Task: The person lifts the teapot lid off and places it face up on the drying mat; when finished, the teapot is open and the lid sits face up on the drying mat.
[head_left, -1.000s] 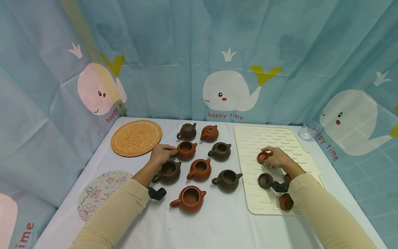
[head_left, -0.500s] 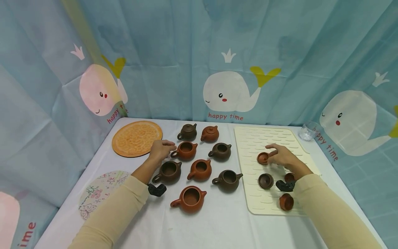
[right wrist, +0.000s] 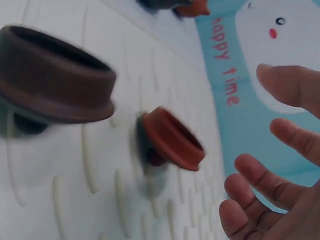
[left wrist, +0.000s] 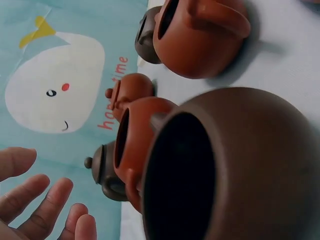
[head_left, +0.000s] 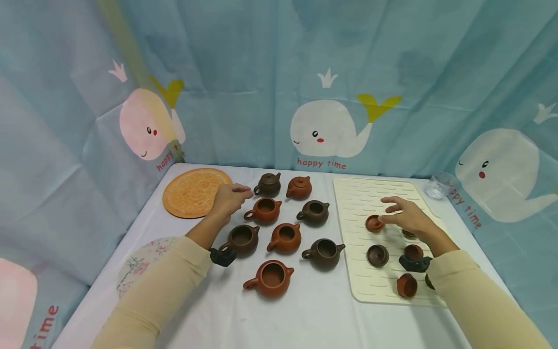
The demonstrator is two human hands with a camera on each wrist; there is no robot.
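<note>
My left hand (head_left: pixel 231 199) hovers with loosely extended fingers by a lidless reddish teapot (head_left: pixel 267 203), apart from its handle. Behind that stands a dark lidded teapot (head_left: pixel 268 184), and in front a dark lidless teapot (head_left: pixel 242 239), which looms large in the left wrist view. Over the ribbed cream mat (head_left: pixel 355 194), my right hand (head_left: pixel 407 220) is spread and holds nothing. Just left of its fingers lies a red teapot lid (head_left: pixel 375 223). In the right wrist view this lid (right wrist: pixel 172 140) rests upside down, knob below, near an upturned dark lid (right wrist: pixel 55 75).
More lidless teapots (head_left: pixel 285 238) stand mid-table, beside a red lidded teapot (head_left: pixel 299 187). Other small lids (head_left: pixel 407 285) lie on the mat, partly hidden by my right arm. An orange round mat (head_left: pixel 196 193), a floral round mat (head_left: pixel 144 261) and a clear glass (head_left: pixel 438 185) sit toward the sides.
My left hand has left the reddish teapot's handle and risen slightly. My right hand has let go of the red lid and drawn off to the right; the lid stays on the mat.
</note>
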